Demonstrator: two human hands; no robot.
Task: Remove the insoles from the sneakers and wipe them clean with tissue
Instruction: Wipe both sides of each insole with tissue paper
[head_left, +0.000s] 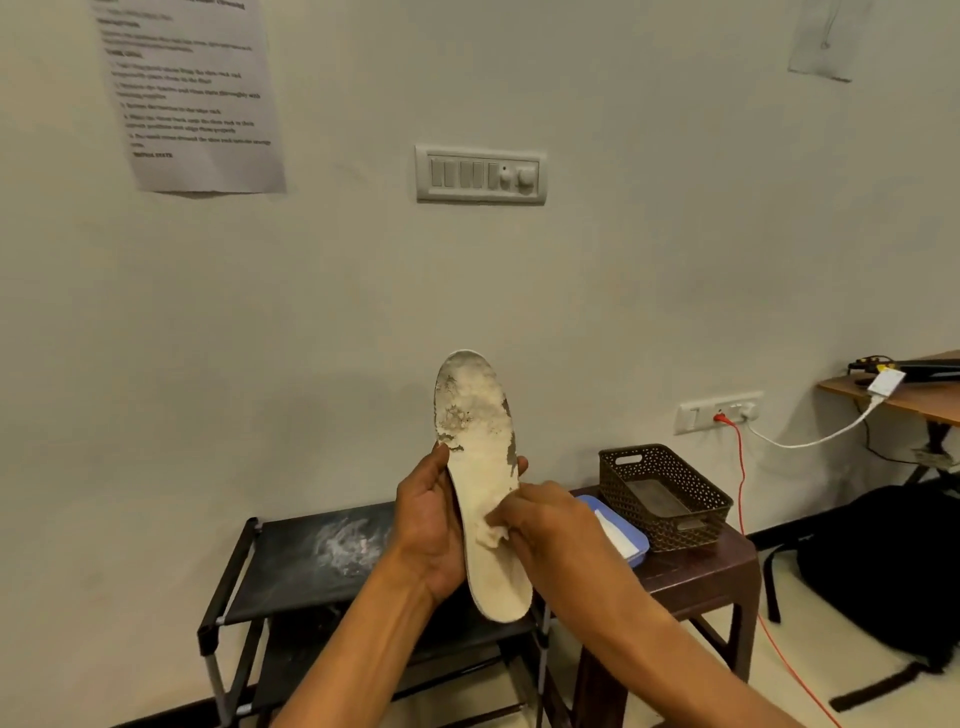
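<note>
Wiping is underway: left hand (431, 525) gripping worn cream foam insole (480, 467) upright, right hand (550, 525) pinching crumpled white tissue (489, 532) against it, toe grime remaining.

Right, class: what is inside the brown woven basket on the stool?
The brown basket on the dark stool shows only a bare, pale bottom panel through its open top. Its near wall hides the front corner, so anything small there cannot be seen.

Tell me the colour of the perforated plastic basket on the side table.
Dark brown perforated plastic basket, head view.
</note>
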